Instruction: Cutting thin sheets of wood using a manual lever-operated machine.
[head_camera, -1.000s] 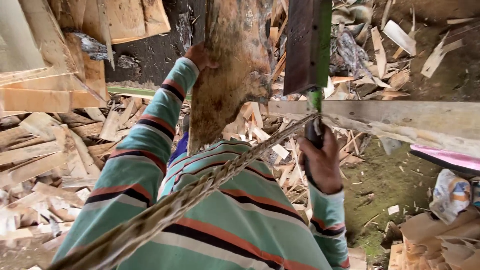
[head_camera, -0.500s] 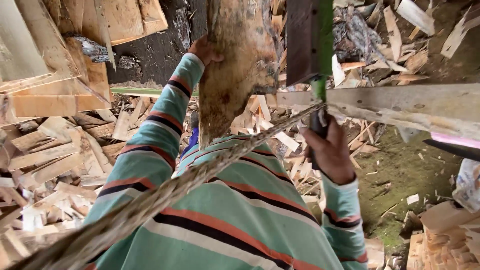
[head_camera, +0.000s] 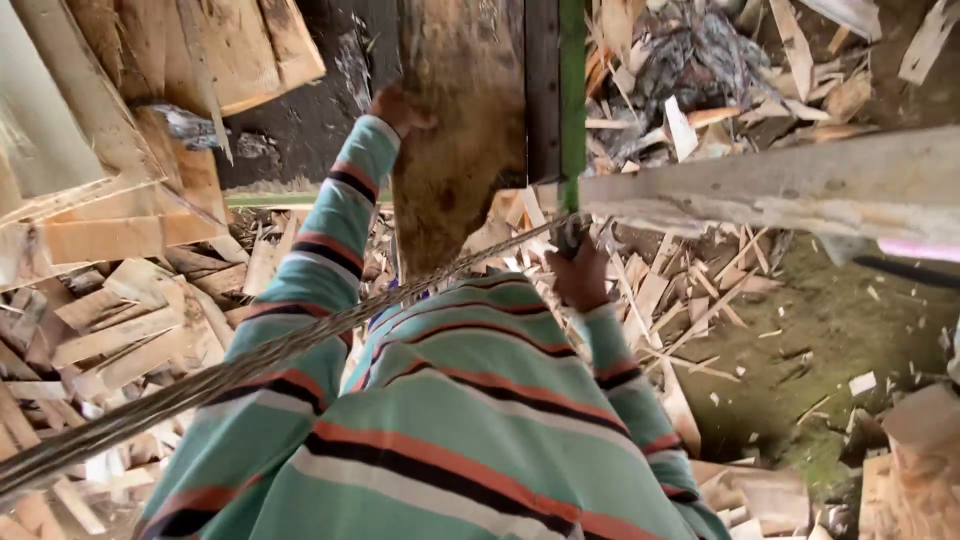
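My left hand (head_camera: 398, 106) presses against the left edge of a big rough wooden slab (head_camera: 460, 130) that stands on end in front of me. My right hand (head_camera: 582, 274) is closed around a handle at the bottom of a green upright bar (head_camera: 572, 100), just where a twisted steel cable (head_camera: 230, 375) ends. The cable runs diagonally from the lower left up to that hand, across my striped green sleeves. The slab leans beside the green bar and a dark metal post.
A long pale wooden beam (head_camera: 780, 185) crosses at the right. Stacks of cut boards (head_camera: 120, 300) lie at the left. Wood scraps and splinters (head_camera: 700, 90) litter the muddy ground (head_camera: 830, 330). A pink object (head_camera: 920, 250) pokes in at the right edge.
The view has shifted so the ground at right shows more. My right hand has stayed on the handle and my left hand on the slab, which looks slightly higher in view.
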